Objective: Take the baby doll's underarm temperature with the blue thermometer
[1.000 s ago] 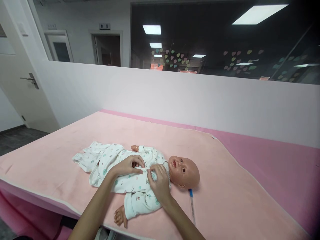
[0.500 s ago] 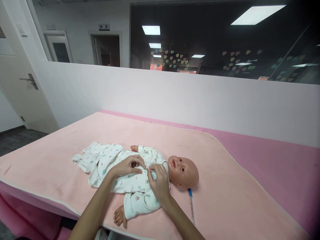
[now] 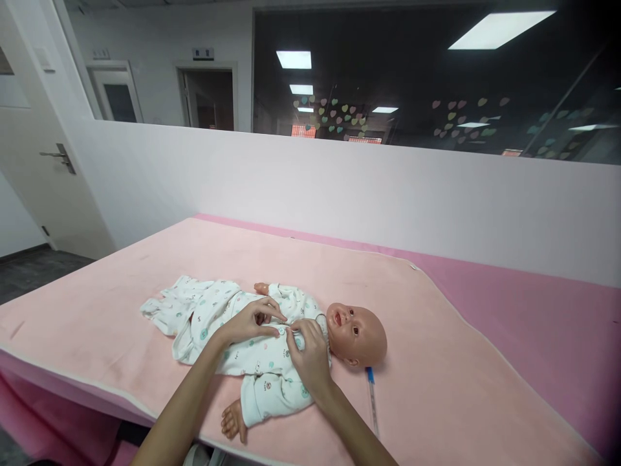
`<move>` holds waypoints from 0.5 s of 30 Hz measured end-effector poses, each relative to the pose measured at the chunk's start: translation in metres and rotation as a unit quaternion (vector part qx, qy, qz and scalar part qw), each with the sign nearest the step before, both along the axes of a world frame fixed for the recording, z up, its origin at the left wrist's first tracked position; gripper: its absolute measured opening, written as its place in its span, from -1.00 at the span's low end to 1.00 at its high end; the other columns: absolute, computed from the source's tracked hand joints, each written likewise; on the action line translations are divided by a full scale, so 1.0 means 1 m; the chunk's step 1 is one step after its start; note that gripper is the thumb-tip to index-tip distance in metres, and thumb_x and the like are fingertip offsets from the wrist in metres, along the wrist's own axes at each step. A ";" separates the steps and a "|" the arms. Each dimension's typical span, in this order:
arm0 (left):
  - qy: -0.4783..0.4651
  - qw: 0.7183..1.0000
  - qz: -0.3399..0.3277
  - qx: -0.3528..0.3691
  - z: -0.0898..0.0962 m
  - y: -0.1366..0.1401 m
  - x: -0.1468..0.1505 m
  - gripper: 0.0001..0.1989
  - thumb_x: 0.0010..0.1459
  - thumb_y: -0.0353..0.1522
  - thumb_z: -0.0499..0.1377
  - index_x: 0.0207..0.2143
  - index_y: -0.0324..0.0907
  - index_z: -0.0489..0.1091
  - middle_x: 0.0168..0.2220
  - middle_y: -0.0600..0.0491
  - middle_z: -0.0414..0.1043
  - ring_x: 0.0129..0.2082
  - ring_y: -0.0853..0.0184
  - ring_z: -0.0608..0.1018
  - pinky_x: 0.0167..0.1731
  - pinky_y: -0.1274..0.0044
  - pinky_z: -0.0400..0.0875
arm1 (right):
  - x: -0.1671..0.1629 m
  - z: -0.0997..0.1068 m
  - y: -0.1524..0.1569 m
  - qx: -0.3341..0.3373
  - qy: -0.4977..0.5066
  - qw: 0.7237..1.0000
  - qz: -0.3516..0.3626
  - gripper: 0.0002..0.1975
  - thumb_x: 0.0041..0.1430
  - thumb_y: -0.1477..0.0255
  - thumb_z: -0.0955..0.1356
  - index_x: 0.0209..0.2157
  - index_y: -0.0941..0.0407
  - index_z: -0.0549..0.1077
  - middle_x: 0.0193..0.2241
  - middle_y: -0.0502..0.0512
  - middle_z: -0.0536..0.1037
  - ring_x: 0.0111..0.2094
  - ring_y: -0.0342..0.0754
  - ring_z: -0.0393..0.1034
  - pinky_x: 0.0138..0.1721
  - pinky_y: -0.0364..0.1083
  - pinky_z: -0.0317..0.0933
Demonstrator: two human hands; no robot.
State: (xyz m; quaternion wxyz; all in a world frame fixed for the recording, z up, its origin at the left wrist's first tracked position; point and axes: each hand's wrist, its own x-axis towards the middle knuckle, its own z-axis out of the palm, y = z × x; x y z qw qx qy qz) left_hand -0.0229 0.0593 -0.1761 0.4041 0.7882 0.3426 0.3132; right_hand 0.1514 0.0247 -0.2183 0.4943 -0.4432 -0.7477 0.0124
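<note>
A baby doll (image 3: 361, 336) lies on its back, head to the right, in a white printed baby suit (image 3: 262, 353). My left hand (image 3: 250, 322) rests on the chest of the suit, its thumb and forefinger apart beside the front opening. Between the two hands a small round snap (image 3: 282, 331) shows on the cloth. Closer to the neck, my right hand (image 3: 309, 356) has its fingers pinched on the edge of the suit's front. The doll's near hand (image 3: 233, 421) sticks out of its sleeve toward me.
A peach mat (image 3: 446, 388) covers the table, over a pink cloth (image 3: 548, 310). By the doll's head lies a thin clear strip with a blue end (image 3: 370, 375). A white wall (image 3: 339, 188) with a window stands behind; a door (image 3: 48, 149) is at left.
My left forefinger has shifted slightly up and right, away from the thumb, and the snap shows more plainly. My right hand and the doll look nearly unchanged.
</note>
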 end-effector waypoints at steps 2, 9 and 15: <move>0.006 1.000 0.003 0.007 0.000 -0.001 0.000 -0.68 -0.10 -0.16 0.20 -0.28 -0.09 0.46 -0.25 0.04 0.24 -0.44 0.52 0.23 -0.48 0.63 0.12 | 0.000 0.000 0.000 0.004 -0.003 1.000 -0.002 -0.93 0.09 0.49 0.23 -0.46 0.12 0.28 -0.50 0.03 0.36 -0.37 -0.12 0.22 -0.32 -0.11 0.14; 0.024 0.999 0.018 0.033 -0.004 0.000 0.003 -0.72 -0.11 -0.16 0.21 -0.32 -0.07 0.48 -0.28 0.05 0.24 -0.45 0.53 0.24 -0.51 0.63 0.11 | -0.001 0.001 -0.001 0.009 -0.006 1.000 -0.002 -0.93 0.08 0.52 0.23 -0.46 0.13 0.29 -0.50 0.02 0.35 -0.37 -0.12 0.21 -0.34 -0.12 0.13; 0.002 1.000 0.009 0.028 -0.004 0.000 0.003 -0.77 -0.12 -0.20 0.23 -0.39 -0.11 0.50 -0.27 0.05 0.24 -0.48 0.55 0.21 -0.52 0.63 0.09 | 0.000 0.000 -0.001 0.002 -0.007 1.000 0.001 -0.93 0.06 0.55 0.22 -0.46 0.13 0.26 -0.50 0.02 0.34 -0.37 -0.12 0.20 -0.34 -0.12 0.11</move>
